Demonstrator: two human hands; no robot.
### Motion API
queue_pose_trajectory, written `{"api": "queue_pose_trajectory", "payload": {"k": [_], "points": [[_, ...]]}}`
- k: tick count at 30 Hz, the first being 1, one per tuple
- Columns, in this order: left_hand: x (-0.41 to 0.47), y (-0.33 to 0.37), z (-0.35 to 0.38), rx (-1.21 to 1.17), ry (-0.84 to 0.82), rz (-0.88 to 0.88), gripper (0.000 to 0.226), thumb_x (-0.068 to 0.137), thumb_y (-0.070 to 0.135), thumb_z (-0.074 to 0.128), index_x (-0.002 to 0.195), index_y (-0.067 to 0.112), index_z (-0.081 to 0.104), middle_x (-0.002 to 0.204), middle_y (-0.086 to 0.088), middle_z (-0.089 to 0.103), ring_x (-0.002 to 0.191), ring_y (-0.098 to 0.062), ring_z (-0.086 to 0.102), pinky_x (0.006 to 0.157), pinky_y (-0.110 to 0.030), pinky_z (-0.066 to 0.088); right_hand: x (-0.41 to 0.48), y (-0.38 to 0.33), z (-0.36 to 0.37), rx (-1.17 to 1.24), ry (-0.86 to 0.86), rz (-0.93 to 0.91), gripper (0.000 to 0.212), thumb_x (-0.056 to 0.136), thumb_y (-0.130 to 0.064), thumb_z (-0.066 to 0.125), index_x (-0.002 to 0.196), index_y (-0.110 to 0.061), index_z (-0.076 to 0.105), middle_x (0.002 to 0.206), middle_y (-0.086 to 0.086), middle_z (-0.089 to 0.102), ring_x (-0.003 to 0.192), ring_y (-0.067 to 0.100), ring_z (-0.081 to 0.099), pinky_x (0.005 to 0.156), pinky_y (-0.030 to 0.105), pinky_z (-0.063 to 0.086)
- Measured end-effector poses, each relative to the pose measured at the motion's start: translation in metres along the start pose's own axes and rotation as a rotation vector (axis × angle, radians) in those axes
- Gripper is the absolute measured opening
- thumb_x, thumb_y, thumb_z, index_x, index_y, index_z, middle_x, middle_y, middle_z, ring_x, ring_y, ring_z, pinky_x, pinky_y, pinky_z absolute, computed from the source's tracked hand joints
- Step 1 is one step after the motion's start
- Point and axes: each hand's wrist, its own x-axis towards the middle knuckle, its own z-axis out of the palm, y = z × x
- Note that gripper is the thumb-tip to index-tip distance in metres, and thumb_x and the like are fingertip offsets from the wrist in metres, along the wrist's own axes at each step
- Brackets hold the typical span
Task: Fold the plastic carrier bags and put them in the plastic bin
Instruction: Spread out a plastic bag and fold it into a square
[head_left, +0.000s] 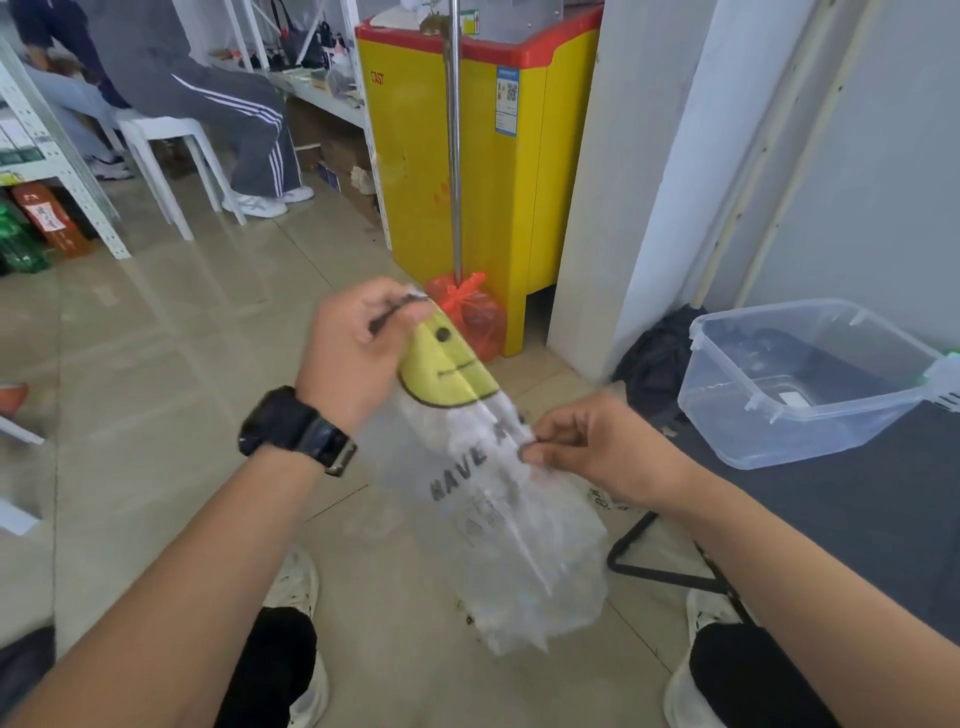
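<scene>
I see the clear carrier bag (483, 499) held up in the air over the tiled floor (156, 364), in the middle of my view, between the person's knees and the yellow chest freezer (467, 166). Its long axis runs on a slant: the upper end points far and slightly left, the lower end hangs near and to the right. A yellow smiley print sits near the upper end, with the letters "HAVE" below it.

The left hand (358, 358), with a black watch (298, 431) on its wrist, has its fingers curled round the bag's gathered upper end. The right hand (587, 447) pinches the bag's right edge about midway down, between thumb and fingertips. The bag's lower part hangs loose and crumpled.

The plastic bin (727, 395) stands open on the dark bench (883, 519) at the right, apart from the bag. A tied red bag (475, 317) lies on the floor just beyond the left hand, against the freezer.
</scene>
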Motion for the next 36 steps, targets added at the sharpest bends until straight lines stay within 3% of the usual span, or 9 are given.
{"api": "queue_pose_trajectory", "payload": {"k": [4, 8, 12, 15, 20, 23, 26, 30, 36], "points": [[0.008, -0.018, -0.036, 0.094, 0.077, -0.047, 0.024, 0.09, 0.015, 0.065, 0.078, 0.035, 0.063, 0.066, 0.027, 0.068, 0.061, 0.012, 0.059, 0.062, -0.005, 0.045, -0.005, 0.004, -0.016, -0.111, -0.213, 0.146, 0.013, 0.091, -0.013, 0.071, 0.086, -0.001, 0.073, 0.077, 0.007, 0.078, 0.054, 0.005, 0.059, 0.06, 0.021, 0.047], [0.007, -0.016, -0.042, 0.046, 0.015, -0.018, 0.025, 0.09, 0.011, 0.064, 0.078, 0.033, 0.063, 0.07, 0.029, 0.068, 0.063, 0.01, 0.06, 0.063, -0.009, 0.045, -0.007, 0.015, -0.031, -0.531, -0.256, 0.251, 0.01, 0.089, -0.012, 0.067, 0.089, -0.016, 0.075, 0.084, -0.004, 0.078, 0.075, 0.006, 0.069, 0.089, 0.036, 0.057], [-0.002, 0.003, -0.011, 0.032, -0.322, 0.013, 0.012, 0.089, 0.014, 0.066, 0.082, 0.023, 0.069, 0.075, 0.017, 0.073, 0.067, 0.005, 0.063, 0.067, -0.013, 0.046, 0.0, -0.016, -0.003, 0.066, 0.002, 0.035, 0.046, 0.084, -0.023, 0.078, 0.126, -0.018, 0.062, 0.114, -0.004, 0.07, 0.102, 0.008, 0.068, 0.09, 0.022, 0.055], [-0.008, 0.014, 0.003, -0.081, -0.421, 0.013, 0.011, 0.085, 0.026, 0.067, 0.087, 0.016, 0.072, 0.079, 0.01, 0.073, 0.071, -0.001, 0.064, 0.069, -0.019, 0.048, 0.011, -0.025, 0.021, 0.129, -0.058, -0.013, 0.013, 0.086, -0.006, 0.074, 0.099, -0.005, 0.071, 0.081, 0.002, 0.069, 0.066, 0.014, 0.063, 0.063, 0.023, 0.053], [0.0, -0.007, -0.018, -0.252, -0.322, -0.32, 0.06, 0.07, 0.066, 0.061, 0.117, 0.029, 0.065, 0.107, 0.008, 0.073, 0.095, -0.001, 0.068, 0.079, -0.022, 0.052, 0.01, -0.012, 0.0, 0.355, 0.191, 0.066, 0.014, 0.092, -0.007, 0.067, 0.088, 0.006, 0.067, 0.078, 0.022, 0.067, 0.066, 0.024, 0.062, 0.066, 0.033, 0.05], [-0.012, -0.022, -0.004, -0.511, -0.48, -0.618, 0.098, 0.051, 0.084, 0.066, 0.127, 0.022, 0.06, 0.122, -0.007, 0.069, 0.111, -0.026, 0.066, 0.093, -0.037, 0.054, 0.008, -0.009, -0.007, 0.63, 0.294, 0.096, 0.013, 0.091, -0.007, 0.066, 0.098, 0.003, 0.07, 0.09, 0.021, 0.069, 0.08, 0.03, 0.065, 0.079, 0.043, 0.054], [-0.027, -0.019, 0.02, -0.683, -0.627, -0.691, 0.078, 0.069, 0.061, 0.072, 0.132, 0.016, 0.058, 0.131, -0.01, 0.063, 0.12, -0.03, 0.06, 0.103, -0.046, 0.047, 0.007, -0.007, -0.006, 0.711, 0.347, 0.142, 0.009, 0.091, -0.009, 0.066, 0.097, -0.004, 0.071, 0.091, 0.018, 0.072, 0.08, 0.029, 0.07, 0.073, 0.037, 0.059], [-0.026, -0.014, 0.03, -0.628, -0.417, -0.616, 0.041, 0.083, 0.02, 0.071, 0.122, 0.008, 0.063, 0.119, -0.013, 0.07, 0.106, -0.031, 0.068, 0.089, -0.042, 0.056, 0.008, -0.004, -0.011, 0.533, 0.461, 0.119, 0.01, 0.093, -0.015, 0.067, 0.098, -0.009, 0.073, 0.097, 0.02, 0.076, 0.086, 0.031, 0.071, 0.08, 0.044, 0.058], [-0.023, -0.014, 0.017, -0.484, -0.48, -0.5, 0.044, 0.094, 0.021, 0.06, 0.135, 0.022, 0.046, 0.125, -0.001, 0.067, 0.109, -0.022, 0.068, 0.086, -0.04, 0.057, 0.002, -0.001, -0.021, 0.425, 0.279, 0.076, 0.028, 0.094, 0.002, 0.059, 0.116, -0.012, 0.07, 0.098, 0.012, 0.078, 0.086, 0.032, 0.074, 0.075, 0.046, 0.059]]}}
